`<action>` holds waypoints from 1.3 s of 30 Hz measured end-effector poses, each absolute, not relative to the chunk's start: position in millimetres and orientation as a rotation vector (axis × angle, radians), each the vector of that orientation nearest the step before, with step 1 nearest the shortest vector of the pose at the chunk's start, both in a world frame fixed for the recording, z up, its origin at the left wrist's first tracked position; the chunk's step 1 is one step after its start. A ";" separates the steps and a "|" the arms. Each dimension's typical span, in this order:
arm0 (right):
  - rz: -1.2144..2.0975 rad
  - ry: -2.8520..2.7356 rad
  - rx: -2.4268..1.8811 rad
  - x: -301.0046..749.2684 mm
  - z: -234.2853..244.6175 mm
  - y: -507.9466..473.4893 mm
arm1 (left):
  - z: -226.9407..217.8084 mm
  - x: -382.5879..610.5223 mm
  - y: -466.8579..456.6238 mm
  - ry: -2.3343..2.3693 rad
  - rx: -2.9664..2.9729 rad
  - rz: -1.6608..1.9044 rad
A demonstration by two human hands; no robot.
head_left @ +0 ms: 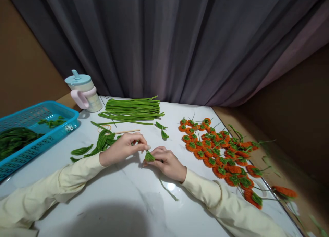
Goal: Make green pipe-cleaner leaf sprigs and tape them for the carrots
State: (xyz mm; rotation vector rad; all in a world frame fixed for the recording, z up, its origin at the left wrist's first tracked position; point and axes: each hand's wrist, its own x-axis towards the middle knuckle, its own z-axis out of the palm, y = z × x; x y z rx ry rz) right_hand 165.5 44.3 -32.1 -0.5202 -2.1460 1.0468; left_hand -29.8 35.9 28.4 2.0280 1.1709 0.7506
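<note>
A small green fuzzy pipe-cleaner piece (149,156), fanned at its lower end, is between my two hands over the table. My right hand (167,162) is closed on it from the right. The thumb and finger of my left hand (126,148) pinch at its narrow upper end. A green pipe-cleaner stem (168,190) lies on the table below my right hand. Folded green pipe-cleaner loops (102,141) are piled beside my left hand, near a thin wooden stick (127,131). Two similar folded green pieces (164,135) lie just beyond my hands.
Straight green pipe cleaners (132,109) lie stacked at the back of the white table (115,202). Many orange fuzzy rounds with green tops (221,161) spread over the right side. A lidded cup (94,101) and a blue basket (74,116) with green pieces stand left.
</note>
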 end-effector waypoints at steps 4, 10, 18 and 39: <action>1.024 -2.138 -0.528 165.5 -33.2 43.5 | 29.8 -29.1 36.1 1.190 2.114 0.732; 0.976 -2.168 -0.532 166.8 -33.9 42.3 | 40.1 -30.6 34.4 1.284 1.844 0.430; 0.873 -2.236 -0.531 168.0 -37.3 42.1 | 52.4 -36.2 37.2 1.303 1.610 0.174; 1.105 -2.206 -0.522 166.0 -28.3 42.3 | 44.2 -50.7 33.6 0.552 3.340 0.625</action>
